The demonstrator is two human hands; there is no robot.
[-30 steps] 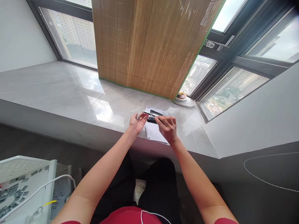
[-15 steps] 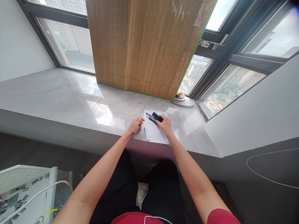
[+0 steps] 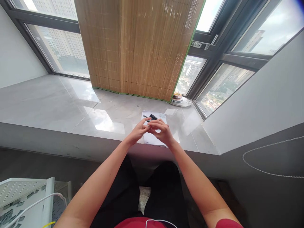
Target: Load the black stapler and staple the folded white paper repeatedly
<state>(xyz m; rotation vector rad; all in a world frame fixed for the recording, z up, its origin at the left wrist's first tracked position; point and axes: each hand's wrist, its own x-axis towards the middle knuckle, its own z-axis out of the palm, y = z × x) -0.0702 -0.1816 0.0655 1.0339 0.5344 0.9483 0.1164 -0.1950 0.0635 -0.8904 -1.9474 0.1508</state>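
My left hand and my right hand meet over a white sheaf of paper, fingertips pinched together. Whatever sits between the fingers is too small or hidden to name. Just behind the fingertips, a black stapler lies on the paper, its parts apparently swung open. My hands partly cover it. The paper rests near the front edge of the grey stone windowsill.
A bamboo blind with green edging hangs down to the sill. Stacked plates stand in the right corner by the window. A white perforated rack is at lower left, and a cord loops at right.
My right hand has let go of the stapler, leaving it on the paper, and moved to meet my left hand. My left hand has come over the paper. The view has shifted slightly.
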